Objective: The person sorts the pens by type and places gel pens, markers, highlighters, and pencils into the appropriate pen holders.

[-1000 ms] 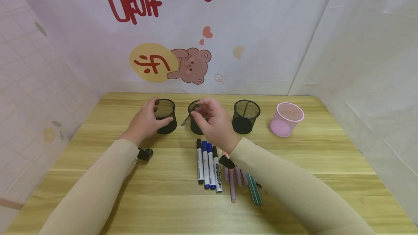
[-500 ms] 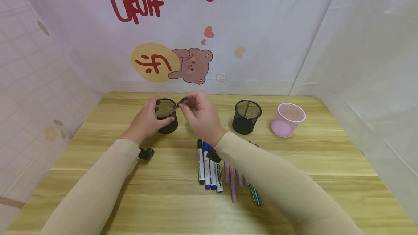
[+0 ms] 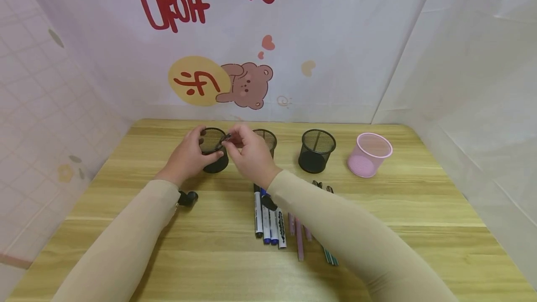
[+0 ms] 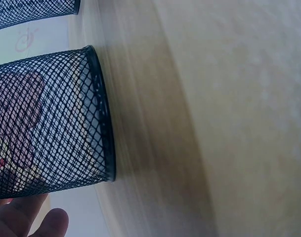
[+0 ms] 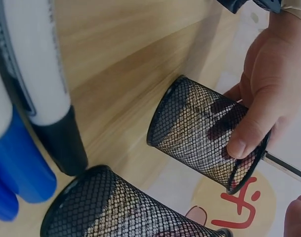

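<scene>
At the left of the row, my left hand (image 3: 187, 155) grips a black mesh pen holder (image 3: 216, 164), thumb in front and fingers round its far left side. The left wrist view shows this holder's mesh wall (image 4: 51, 123) large, with fingertips (image 4: 51, 224) below it. My right hand (image 3: 253, 157) pinches a slim dark pen (image 3: 223, 140) over the holder's mouth. In the right wrist view the pen (image 5: 287, 167) has its end right at the holder's rim, beside my left thumb (image 5: 244, 140).
A second black mesh holder (image 3: 268, 138), a third (image 3: 317, 153) and a pink one (image 3: 363, 164) stand to the right. In front lie several whiteboard markers (image 3: 258, 216), pink pens (image 3: 299, 243) and green pens (image 3: 331, 257), partly under my right forearm. A printed cloth (image 3: 335, 36) hangs behind.
My right hand has carried the pen left, from over the second holder to the leftmost one, and then slightly lower at its mouth. The left hand has kept its grip there.
</scene>
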The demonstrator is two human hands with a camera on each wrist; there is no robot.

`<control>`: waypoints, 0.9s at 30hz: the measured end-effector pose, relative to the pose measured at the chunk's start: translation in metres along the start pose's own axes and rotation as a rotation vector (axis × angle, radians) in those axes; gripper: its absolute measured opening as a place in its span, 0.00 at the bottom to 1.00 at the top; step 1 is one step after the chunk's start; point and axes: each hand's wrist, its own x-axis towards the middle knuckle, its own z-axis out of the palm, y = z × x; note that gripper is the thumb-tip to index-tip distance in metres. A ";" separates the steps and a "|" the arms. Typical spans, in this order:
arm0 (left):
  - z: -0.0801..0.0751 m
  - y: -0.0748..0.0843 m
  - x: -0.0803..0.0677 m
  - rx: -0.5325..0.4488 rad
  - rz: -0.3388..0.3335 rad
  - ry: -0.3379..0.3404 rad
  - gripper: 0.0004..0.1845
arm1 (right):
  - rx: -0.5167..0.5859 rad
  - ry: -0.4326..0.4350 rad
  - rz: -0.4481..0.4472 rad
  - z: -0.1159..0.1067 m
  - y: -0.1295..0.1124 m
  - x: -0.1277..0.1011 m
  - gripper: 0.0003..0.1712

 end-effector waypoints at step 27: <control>0.002 0.001 -0.003 -0.005 0.004 0.025 0.60 | -0.037 -0.074 0.032 0.003 0.009 -0.009 0.13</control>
